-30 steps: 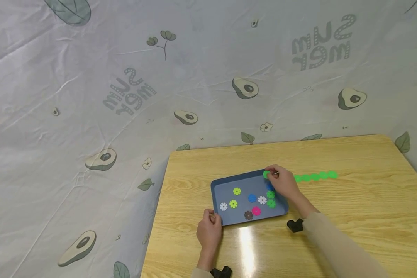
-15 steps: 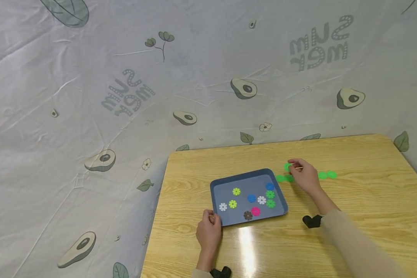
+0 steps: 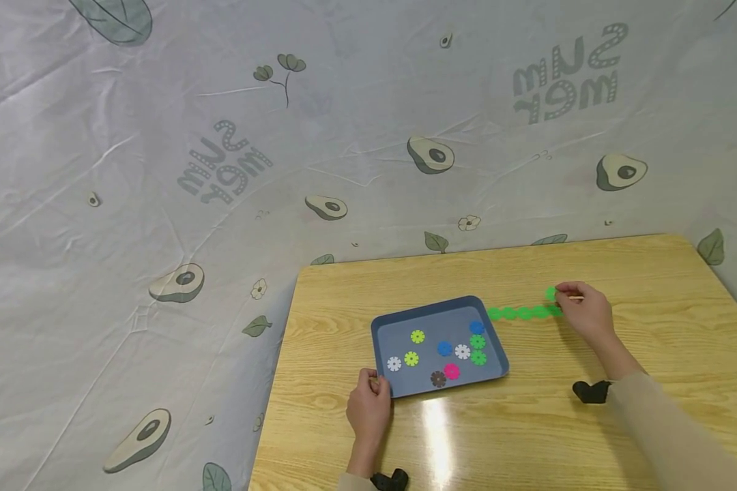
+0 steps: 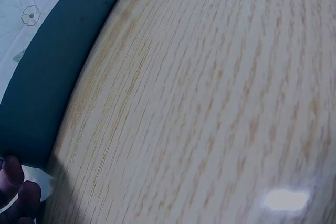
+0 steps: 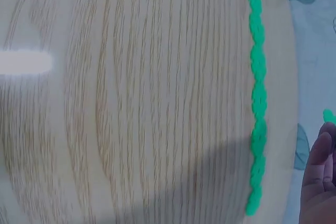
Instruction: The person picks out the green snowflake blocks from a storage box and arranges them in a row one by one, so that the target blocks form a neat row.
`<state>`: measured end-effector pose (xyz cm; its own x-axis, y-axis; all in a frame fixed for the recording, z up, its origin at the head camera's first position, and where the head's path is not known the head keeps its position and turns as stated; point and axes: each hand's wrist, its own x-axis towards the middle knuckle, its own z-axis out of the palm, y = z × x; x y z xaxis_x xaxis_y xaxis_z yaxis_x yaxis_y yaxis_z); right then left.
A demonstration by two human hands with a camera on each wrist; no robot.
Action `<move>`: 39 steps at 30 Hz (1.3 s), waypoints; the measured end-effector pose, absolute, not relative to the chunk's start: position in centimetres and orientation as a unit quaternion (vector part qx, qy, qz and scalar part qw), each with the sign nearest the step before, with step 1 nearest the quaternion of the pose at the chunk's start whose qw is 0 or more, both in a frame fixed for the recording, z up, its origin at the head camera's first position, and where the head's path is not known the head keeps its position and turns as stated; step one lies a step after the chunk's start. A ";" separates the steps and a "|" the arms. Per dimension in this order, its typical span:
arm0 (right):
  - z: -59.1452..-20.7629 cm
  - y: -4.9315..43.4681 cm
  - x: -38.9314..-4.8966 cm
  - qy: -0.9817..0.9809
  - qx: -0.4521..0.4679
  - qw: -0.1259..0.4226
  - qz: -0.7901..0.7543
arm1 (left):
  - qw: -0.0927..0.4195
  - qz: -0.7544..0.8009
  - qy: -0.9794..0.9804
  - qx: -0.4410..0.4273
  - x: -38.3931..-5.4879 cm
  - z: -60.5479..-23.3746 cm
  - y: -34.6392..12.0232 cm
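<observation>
My right hand (image 3: 586,314) pinches a green notched plastic disc (image 3: 551,293) between thumb and fingers, above the right part of a row of green discs (image 3: 525,312) on the table. In the right wrist view the fingers (image 5: 320,148) show at the right edge, with the held disc (image 5: 329,116) peeking out over them. The row (image 5: 259,98) runs as one joined-looking line there. My left hand (image 3: 368,407) grips the near left corner of a blue-grey tray (image 3: 426,390). In the left wrist view its fingertips (image 4: 13,171) are at the tray's (image 4: 58,56) corner.
Loose notched discs lie in the tray: two lime ones (image 3: 417,336), two white (image 3: 463,352), two blue (image 3: 445,348), two green (image 3: 478,357), a pink (image 3: 451,371) and a brown (image 3: 439,378). The wooden table (image 3: 528,436) meets a patterned cloth (image 3: 368,123) behind.
My right hand has lifted the green disc from the tray's far right corner and carried it rightwards along the row. The left hand and tray stay in place.
</observation>
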<state>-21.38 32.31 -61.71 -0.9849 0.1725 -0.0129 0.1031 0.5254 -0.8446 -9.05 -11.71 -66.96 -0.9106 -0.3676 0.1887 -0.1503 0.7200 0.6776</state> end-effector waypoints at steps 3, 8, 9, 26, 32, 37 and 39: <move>-62.0 33.5 -21.3 -0.870 -0.092 0.032 0.484 | 0.159 -0.343 -0.915 0.140 -9.1 -67.0 -11.8; -62.6 35.8 -21.2 -0.866 -0.123 0.014 0.484 | 0.165 -0.340 -0.916 0.137 -9.0 -67.0 -11.7; -62.8 36.3 -21.2 -0.865 -0.132 0.010 0.484 | 0.166 -0.339 -0.916 0.137 -9.0 -67.0 -11.7; -64.3 40.5 -21.0 -0.816 -0.283 -0.007 0.503 | 0.170 -0.339 -0.916 0.134 -9.2 -67.3 -11.7; -65.1 40.9 -21.4 -0.825 -0.285 -0.012 0.488 | 0.168 -0.336 -0.917 0.133 -9.1 -67.4 -11.6; -65.4 41.0 -21.7 -0.837 -0.275 -0.024 0.472 | 0.171 -0.334 -0.918 0.133 -9.0 -67.3 -11.6; -65.5 41.0 -21.7 -0.841 -0.271 -0.031 0.466 | 0.173 -0.331 -0.918 0.134 -9.0 -67.4 -11.6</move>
<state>-21.71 40.95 -65.49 -0.8512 0.4272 -0.3049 0.4850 0.4180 -0.7682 -9.02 -11.56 -67.38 -0.9047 -0.3598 0.2283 -0.1309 0.7446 0.6545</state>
